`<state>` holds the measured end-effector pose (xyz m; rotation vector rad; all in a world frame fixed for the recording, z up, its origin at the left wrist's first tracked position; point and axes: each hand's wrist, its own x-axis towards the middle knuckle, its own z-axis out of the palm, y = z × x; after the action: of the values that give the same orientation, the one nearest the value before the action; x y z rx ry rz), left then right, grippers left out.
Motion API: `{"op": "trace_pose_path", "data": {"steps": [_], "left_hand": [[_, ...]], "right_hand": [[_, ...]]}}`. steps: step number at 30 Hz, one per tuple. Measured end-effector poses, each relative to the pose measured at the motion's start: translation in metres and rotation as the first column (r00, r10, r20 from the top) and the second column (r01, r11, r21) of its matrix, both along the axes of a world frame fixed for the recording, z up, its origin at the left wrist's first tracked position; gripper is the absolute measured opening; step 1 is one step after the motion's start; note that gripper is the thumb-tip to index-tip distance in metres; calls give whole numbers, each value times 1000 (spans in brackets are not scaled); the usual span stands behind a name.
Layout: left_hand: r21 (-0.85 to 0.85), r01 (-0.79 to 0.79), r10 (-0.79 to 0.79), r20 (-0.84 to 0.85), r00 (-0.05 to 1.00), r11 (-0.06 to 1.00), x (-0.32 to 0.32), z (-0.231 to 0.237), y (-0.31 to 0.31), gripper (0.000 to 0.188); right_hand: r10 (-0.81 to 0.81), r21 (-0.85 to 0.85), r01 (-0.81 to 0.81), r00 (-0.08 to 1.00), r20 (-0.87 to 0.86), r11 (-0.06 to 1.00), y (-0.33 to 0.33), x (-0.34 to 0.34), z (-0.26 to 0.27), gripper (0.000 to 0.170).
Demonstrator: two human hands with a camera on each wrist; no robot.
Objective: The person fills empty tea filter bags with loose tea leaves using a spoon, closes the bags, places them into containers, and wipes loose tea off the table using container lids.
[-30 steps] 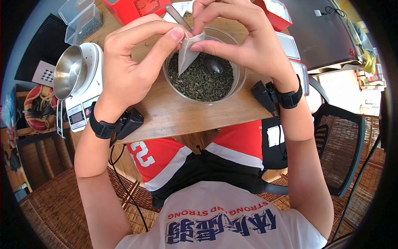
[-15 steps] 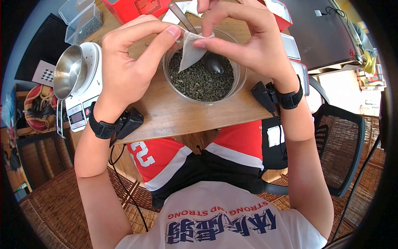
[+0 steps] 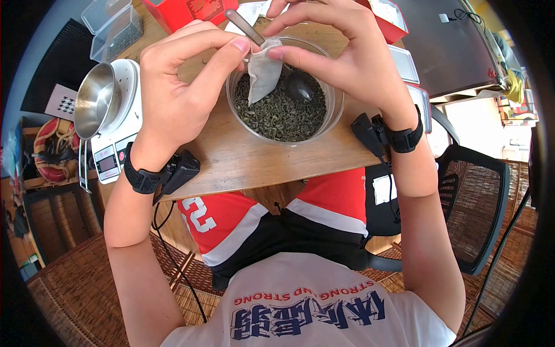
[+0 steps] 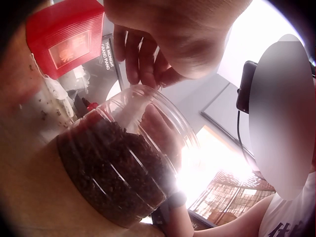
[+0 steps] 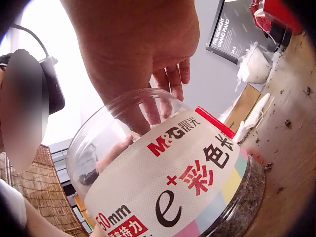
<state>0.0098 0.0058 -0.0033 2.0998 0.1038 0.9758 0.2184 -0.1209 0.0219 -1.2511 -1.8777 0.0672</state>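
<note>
A small white mesh tea bag (image 3: 265, 74) hangs with its corner down over a clear round tub (image 3: 337, 107) of dried tea leaves (image 3: 283, 121). My left hand (image 3: 185, 81) pinches the bag's upper left edge between thumb and index finger. The right thumb touches the upper right of the bag, while the index finger of my right hand (image 3: 352, 63) stands apart, above the bag's mouth. A metal spoon (image 3: 299, 88) rests in the tub, bowl on the leaves, handle passing behind the bag. Through the tub's wall, part of the white bag (image 4: 132, 111) shows in the left wrist view.
At the left stands a white kitchen scale (image 3: 134, 110) bearing a steel bowl (image 3: 95, 99). Behind it is an open clear plastic box (image 3: 118, 37). A red box (image 3: 185, 13) stands at the back. Leaf crumbs (image 5: 288, 123) dot the wooden table (image 3: 231, 168).
The bag's mouth was drawn to the right and has come back left. My right index finger has lifted off the rim, with the thumb still at the bag. The left hand keeps its pinch.
</note>
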Motion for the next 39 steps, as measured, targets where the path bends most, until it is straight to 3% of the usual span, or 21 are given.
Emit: {"op": "trace_pose_path", "data": {"steps": [3,6,9,12,15,18,24,26,27,29,33,34,36,37,39], "left_hand": [[24,-9,9,1,1000,1000,-1,0,2,12],[48,-24,23,15,1000,999,-1,1,2,12],[53,-49,49,-3,999,997,-1,3,0,12],[69,-69,69,6,998,995,-1,3,-1,12],[43,-59,58,15,998,997,0,1,-2,12],[76,-31,30,9,1000,997,1,1,-2,12],[255,36,-32,-22,999,966,-4,11,-2,17],[264,24,-29,15,999,964,-4,10,-3,17],[264,26,-30,15,999,964,-3,10,-3,17],[202,7,-14,35,999,979,-3,9,-3,18],[199,24,-29,22,999,980,-3,11,-4,19],[215,34,-42,35,998,976,-3,11,-3,18],[250,45,-59,49,997,967,-3,13,-2,18],[264,70,-83,38,996,962,-4,14,-2,17],[240,105,-119,44,992,965,-4,14,-5,16]], "right_hand": [[-36,-23,36,999,-6,999,-3,-5,6,22],[8,-18,-10,998,-63,1000,-4,-4,6,22],[83,-14,-83,997,2,996,-3,-4,7,21],[90,-89,-92,996,-27,992,-4,-3,7,19],[116,-14,-116,993,-1,993,-1,-3,0,19],[229,22,-228,969,-91,973,2,-4,-3,20],[241,0,-242,969,-50,970,0,-5,-2,21],[181,-58,-176,977,113,983,-7,-10,9,20],[180,-58,-175,977,113,983,-5,-8,6,20],[212,47,-211,977,-24,976,1,-4,-4,20],[110,4,-111,981,-157,994,-4,-5,5,16],[111,6,-111,982,-156,994,-3,-6,1,16],[129,214,-117,991,-43,970,1,-6,-6,17],[69,-13,-70,995,-76,997,-5,-10,-2,28],[97,9,-97,991,-88,995,-2,-12,-3,23]]}}
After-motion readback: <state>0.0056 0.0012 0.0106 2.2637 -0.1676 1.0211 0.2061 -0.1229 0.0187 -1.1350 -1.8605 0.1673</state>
